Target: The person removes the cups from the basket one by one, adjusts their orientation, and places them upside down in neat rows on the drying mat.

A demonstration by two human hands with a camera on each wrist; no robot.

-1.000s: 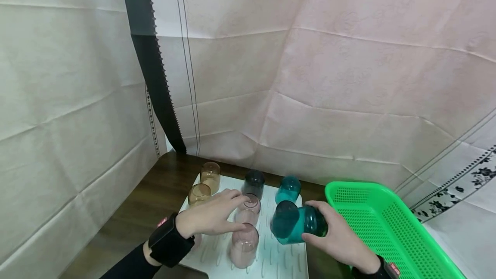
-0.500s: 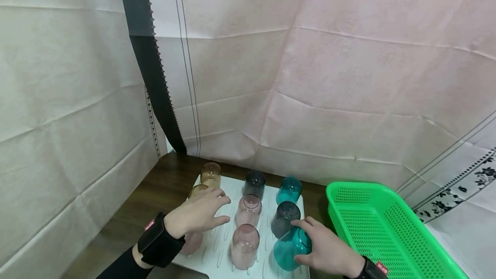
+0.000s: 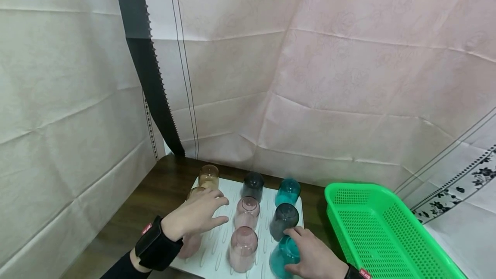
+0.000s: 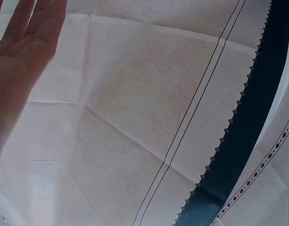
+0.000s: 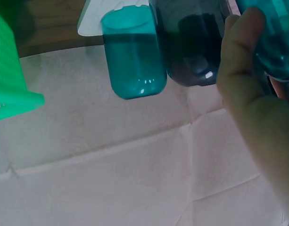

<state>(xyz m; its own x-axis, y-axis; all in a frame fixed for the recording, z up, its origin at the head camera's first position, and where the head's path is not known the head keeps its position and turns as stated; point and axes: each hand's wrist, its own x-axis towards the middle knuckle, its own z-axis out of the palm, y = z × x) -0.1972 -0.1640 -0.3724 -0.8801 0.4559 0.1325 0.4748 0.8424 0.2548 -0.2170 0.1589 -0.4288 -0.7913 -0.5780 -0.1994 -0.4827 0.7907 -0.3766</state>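
Note:
My right hand point(image 3: 314, 253) grips a teal drinking glass point(image 3: 284, 256), mouth down, at the front right of the white ridged drainer tray point(image 3: 217, 251). A dark grey glass point(image 3: 284, 222) stands just behind it, with another teal glass point(image 3: 288, 192) at the back. In the right wrist view the thumb lies along the held teal glass point(image 5: 278, 40). My left hand point(image 3: 197, 214) hovers over the tray's left side, fingers loosely extended and holding nothing. It partly covers an amber glass point(image 3: 196, 191) and a pink glass point(image 3: 190, 245).
In the middle row stand two clear pink glasses point(image 3: 243, 249) and a black glass point(image 3: 253, 186). Another amber glass point(image 3: 209, 176) is at the back left. A green perforated basket point(image 3: 331, 197) sits to the right on the brown table point(image 3: 128, 231). Pale cloth point(image 3: 329, 76) hangs behind.
My right hand has brought the tilted teal glass down and toward me, turning it upright, mouth down, on the tray's front right. My left hand has drawn left, away from the pink glasses.

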